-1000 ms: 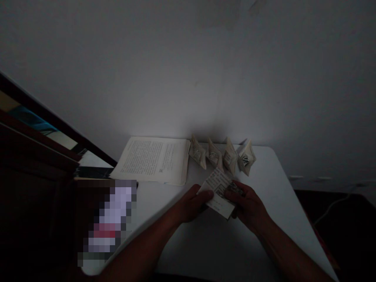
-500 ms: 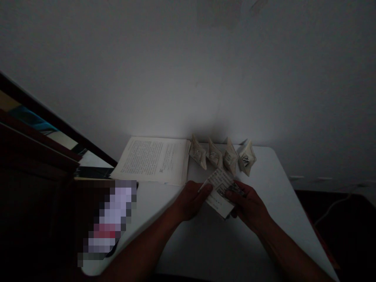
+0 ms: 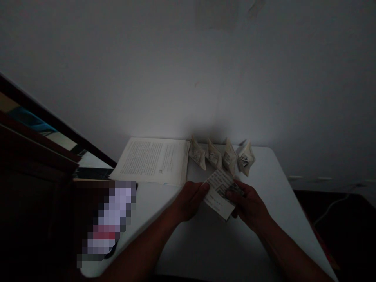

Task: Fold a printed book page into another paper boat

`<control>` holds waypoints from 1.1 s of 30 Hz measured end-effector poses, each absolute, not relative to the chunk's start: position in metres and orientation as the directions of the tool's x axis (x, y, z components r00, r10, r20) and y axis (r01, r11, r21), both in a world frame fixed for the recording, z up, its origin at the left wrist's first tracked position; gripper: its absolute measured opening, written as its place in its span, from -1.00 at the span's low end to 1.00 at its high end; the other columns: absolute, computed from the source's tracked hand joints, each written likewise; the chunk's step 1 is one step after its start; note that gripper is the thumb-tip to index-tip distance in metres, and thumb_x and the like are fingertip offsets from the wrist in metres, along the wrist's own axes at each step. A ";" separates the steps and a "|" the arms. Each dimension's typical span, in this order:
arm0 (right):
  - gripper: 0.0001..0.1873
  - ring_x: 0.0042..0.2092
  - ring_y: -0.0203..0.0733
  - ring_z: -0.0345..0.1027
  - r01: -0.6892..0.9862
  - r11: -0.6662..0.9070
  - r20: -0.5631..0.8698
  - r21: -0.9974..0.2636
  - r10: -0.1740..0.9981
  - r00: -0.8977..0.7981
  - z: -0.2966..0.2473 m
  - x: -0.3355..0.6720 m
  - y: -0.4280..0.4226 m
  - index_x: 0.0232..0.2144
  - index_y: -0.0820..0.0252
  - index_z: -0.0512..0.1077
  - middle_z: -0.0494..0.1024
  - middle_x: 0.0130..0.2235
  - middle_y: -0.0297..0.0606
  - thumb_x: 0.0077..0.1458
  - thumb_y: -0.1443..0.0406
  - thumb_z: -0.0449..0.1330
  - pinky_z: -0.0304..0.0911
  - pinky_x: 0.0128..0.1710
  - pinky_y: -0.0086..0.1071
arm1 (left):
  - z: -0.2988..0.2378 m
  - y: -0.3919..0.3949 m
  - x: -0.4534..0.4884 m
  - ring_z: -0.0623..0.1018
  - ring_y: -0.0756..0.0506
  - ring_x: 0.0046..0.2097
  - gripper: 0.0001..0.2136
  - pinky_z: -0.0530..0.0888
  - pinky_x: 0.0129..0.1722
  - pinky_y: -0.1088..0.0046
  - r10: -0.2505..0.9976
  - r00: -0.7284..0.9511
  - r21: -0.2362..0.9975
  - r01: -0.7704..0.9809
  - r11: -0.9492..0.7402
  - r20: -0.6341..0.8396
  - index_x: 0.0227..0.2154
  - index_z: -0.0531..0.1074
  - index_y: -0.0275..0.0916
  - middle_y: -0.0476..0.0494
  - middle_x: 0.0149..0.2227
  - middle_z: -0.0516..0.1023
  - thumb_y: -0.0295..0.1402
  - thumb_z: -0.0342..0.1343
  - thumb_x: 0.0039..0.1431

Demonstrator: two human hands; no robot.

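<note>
Paper sheet [image 3: 219, 192], printed and partly folded, is held over the surface [image 3: 279, 188], pinched at one edge by the left hand [image 3: 189, 199] and at the other by the right hand [image 3: 249, 204], fingers closed on it. Beyond the fingertips four folded paper shapes [image 3: 223, 158] stand in a row; an open book [image 3: 152, 160] lies beyond the left fingers. Judgement: edges should be aligned before any crease is pressed.

Dim overall — dark, vignetted edges.
</note>
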State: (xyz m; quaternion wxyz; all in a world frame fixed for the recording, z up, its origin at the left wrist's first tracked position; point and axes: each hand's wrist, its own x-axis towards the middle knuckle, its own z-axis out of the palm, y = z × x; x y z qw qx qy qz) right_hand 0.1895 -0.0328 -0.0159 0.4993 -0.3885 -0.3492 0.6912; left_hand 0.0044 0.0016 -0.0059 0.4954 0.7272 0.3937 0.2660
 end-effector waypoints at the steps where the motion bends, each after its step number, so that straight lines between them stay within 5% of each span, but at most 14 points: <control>1: -0.81 -0.65 -0.38 0.28 -0.417 -0.256 -0.186 -0.872 0.962 -0.202 -0.016 0.190 -0.033 -0.40 0.27 0.38 0.42 -0.57 -0.38 -0.07 0.28 0.29 0.18 -0.77 -0.57 | -0.006 0.001 0.004 0.19 0.08 -0.58 -0.54 0.10 -0.61 0.57 0.835 0.550 0.931 0.305 -0.201 0.000 -0.62 0.21 -0.29 0.06 -0.64 0.16 -0.11 -0.29 0.27; 11: -0.82 -0.65 -0.39 0.26 -0.345 -0.249 -0.160 -0.905 0.951 -0.264 -0.020 0.195 -0.031 -0.39 0.28 0.38 0.41 -0.57 -0.38 -0.03 0.28 0.26 0.18 -0.75 -0.56 | 0.003 0.008 0.000 0.27 0.07 -0.52 -0.63 0.17 -0.55 0.58 0.816 0.577 0.894 0.350 -0.279 0.029 -0.55 0.30 -0.31 0.04 -0.58 0.24 -0.15 -0.15 0.23; 16: -0.82 -0.65 -0.37 0.28 -0.263 -0.232 -0.151 -0.936 0.944 -0.294 -0.020 0.195 -0.031 -0.43 0.28 0.36 0.40 -0.60 -0.39 0.00 0.26 0.24 0.19 -0.73 -0.54 | 0.000 0.008 0.003 0.27 0.08 -0.60 -0.62 0.19 -0.62 0.61 0.863 0.500 0.924 0.358 -0.138 -0.065 -0.62 0.30 -0.31 0.07 -0.66 0.22 -0.16 -0.09 0.19; 19: -0.82 -0.64 -0.36 0.29 -0.242 -0.219 -0.144 -0.945 0.945 -0.294 -0.019 0.195 -0.031 -0.42 0.28 0.36 0.40 -0.60 -0.39 0.01 0.25 0.23 0.20 -0.72 -0.53 | -0.002 0.006 0.003 0.33 0.06 -0.59 -0.63 0.27 -0.60 0.59 0.857 0.504 0.965 0.261 -0.037 -0.103 -0.56 0.38 -0.32 0.04 -0.64 0.30 -0.14 -0.07 0.17; 33: -0.78 -0.65 -0.37 0.25 -0.202 -0.272 -0.199 -0.941 0.926 -0.320 -0.019 0.193 -0.031 -0.44 0.28 0.36 0.38 -0.60 -0.40 -0.05 0.22 0.26 0.19 -0.74 -0.51 | 0.001 0.005 0.002 0.53 -0.06 -0.33 -0.74 0.41 -0.35 0.50 0.878 0.478 0.969 0.217 -0.121 0.003 -0.20 0.52 -0.28 -0.09 -0.37 0.58 -0.28 0.03 0.15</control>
